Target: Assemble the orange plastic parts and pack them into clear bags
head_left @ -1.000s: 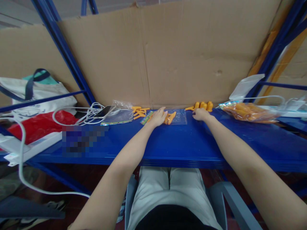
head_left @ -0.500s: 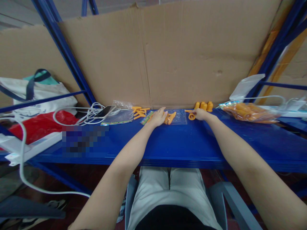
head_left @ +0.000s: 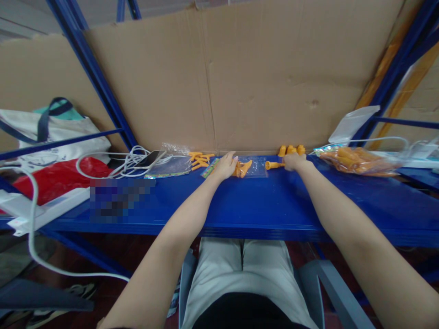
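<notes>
My left hand (head_left: 226, 166) lies with its fingers stretched out over a clear plastic bag (head_left: 258, 169) with a coloured header. Orange plastic pieces (head_left: 244, 169), one shaped like a boot, show beside its fingers on the bag. My right hand (head_left: 294, 161) is closed at the narrow end of an orange plastic tube with a flared end (head_left: 273, 165), which points left; its fingertips are partly hidden. Just behind that hand, several orange knobbed pieces (head_left: 291, 150) stand against the cardboard.
Small orange sticks (head_left: 200, 160) lie left of my left hand, beside another clear bag (head_left: 169, 168). White cables (head_left: 128, 167) and a phone (head_left: 152, 158) lie further left. A filled bag of orange parts (head_left: 358, 161) rests at right. Cardboard (head_left: 257, 82) walls the blue table's back (head_left: 254, 205).
My right hand has moved slightly right and closed up. The orange tube, seen end-on before, now lies lengthwise towards that hand. My left hand has stayed almost still.
</notes>
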